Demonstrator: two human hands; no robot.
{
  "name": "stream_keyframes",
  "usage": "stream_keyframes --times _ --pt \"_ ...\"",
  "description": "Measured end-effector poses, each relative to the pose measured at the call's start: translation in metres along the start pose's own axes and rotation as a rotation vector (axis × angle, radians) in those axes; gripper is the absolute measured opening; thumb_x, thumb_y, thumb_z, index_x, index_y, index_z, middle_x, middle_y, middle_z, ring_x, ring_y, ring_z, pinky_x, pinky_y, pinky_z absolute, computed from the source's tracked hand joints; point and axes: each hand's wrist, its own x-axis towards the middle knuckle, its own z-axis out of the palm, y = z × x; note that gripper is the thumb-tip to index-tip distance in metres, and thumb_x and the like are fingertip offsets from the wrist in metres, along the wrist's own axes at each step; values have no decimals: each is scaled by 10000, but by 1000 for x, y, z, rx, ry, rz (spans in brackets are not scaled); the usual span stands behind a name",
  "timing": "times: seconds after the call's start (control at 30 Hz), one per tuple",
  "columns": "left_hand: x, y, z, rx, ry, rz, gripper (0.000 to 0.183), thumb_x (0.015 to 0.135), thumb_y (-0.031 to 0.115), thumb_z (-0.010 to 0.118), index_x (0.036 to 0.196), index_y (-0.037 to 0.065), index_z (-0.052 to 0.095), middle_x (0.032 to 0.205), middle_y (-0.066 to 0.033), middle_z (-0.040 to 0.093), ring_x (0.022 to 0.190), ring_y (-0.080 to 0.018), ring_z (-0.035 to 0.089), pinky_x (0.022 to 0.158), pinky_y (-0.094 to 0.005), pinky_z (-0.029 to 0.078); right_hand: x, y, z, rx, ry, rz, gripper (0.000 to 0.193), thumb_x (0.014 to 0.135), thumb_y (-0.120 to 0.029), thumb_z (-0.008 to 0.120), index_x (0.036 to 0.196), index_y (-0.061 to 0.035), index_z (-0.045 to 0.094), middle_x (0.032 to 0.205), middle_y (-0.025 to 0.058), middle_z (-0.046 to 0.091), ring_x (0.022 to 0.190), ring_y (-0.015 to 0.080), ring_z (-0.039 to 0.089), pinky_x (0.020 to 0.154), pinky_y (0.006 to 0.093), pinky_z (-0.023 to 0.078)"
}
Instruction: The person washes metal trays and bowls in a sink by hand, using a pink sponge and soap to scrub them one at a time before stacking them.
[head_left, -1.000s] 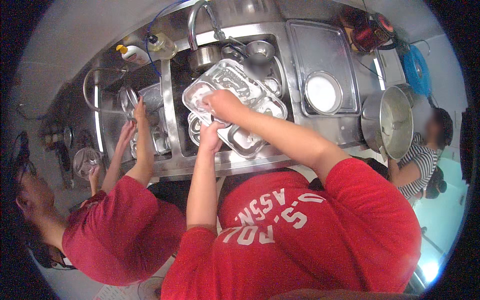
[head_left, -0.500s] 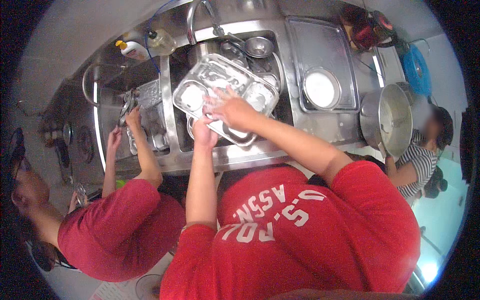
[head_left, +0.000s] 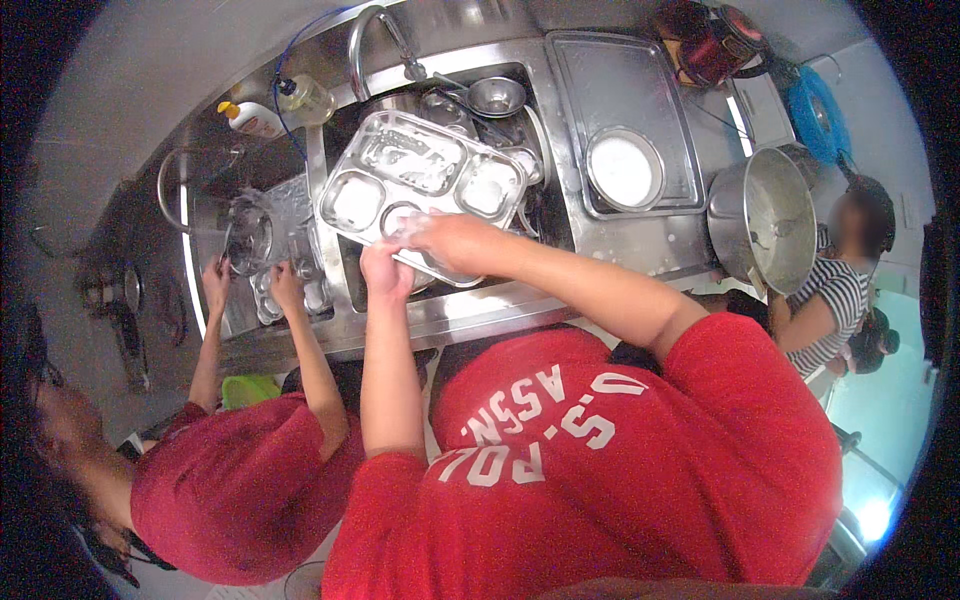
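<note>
A steel compartment tray (head_left: 425,197) streaked with white suds is held tilted above the middle sink (head_left: 337,265). My left hand (head_left: 388,268) grips its near edge. Foam coats my right hand (head_left: 450,243), whose bent fingers press together against the tray's near compartment. Whatever those fingers hold, if anything, is hidden by the hand and suds. Beneath and behind the tray, steel bowls and other dishes fill the sink, among them a small round bowl (head_left: 497,97) at the far side.
A faucet (head_left: 385,45) arches over the sink. To the right, a round steel pan (head_left: 625,170) with white contents sits on a large tray (head_left: 683,130), beside a big pot (head_left: 768,220). A person in dark red works at the left sink; another in stripes stands right.
My right hand has slid from the tray's middle to its near edge, its fingers drawing together. The co-worker's hands at left have moved lower and apart. The whole view has shifted slightly.
</note>
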Motion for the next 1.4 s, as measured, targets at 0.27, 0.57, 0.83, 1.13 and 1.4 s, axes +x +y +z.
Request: stream_keyframes --times 0.27,0.57,0.83,1.13,1.4 --pt "-4 17 2 -140 34 14 562 662 25 445 1196 -131 528 1185 -219 609 1138 -349 601 1035 -478 464 -49 63 -33 -268 144 255 418 885 -179 519 1293 -170 609 1353 144 565 1298 320 488 1112 557 293" --pt "-5 14 9 -107 134 16 532 683 34 432 1177 -135 534 1178 -228 600 1117 -370 607 983 -501 501 -53 74 -30 -170 149 352 211 909 -290 565 1036 -260 731 1191 104 664 1323 344 472 1134 662 139" --pt "-6 1 15 -181 281 32 377 689 49 450 1029 -56 573 1097 -180 608 1051 -349 623 954 -509 500 -47 57 -19 1523 412 835 177 936 -98 528 1065 -21 622 1148 98 642 1015 192 613 1073 396 385" --pt "-28 -5 58 -171 110 19 543 740 57 494 1276 -26 478 1247 -136 561 1218 -311 523 1079 -479 382 -34 72 1 1026 889 618 229 866 115 473 1048 -24 495 1054 117 645 1011 205 624 942 334 479" --pt "-9 65 -21 162 -69 -131 484 915 170 504 1351 -33 454 1335 -171 541 1209 -283 548 1019 -418 451 -36 137 -67 1116 150 280 217 848 44 489 1040 1 580 1110 145 666 1041 219 652 965 358 499"
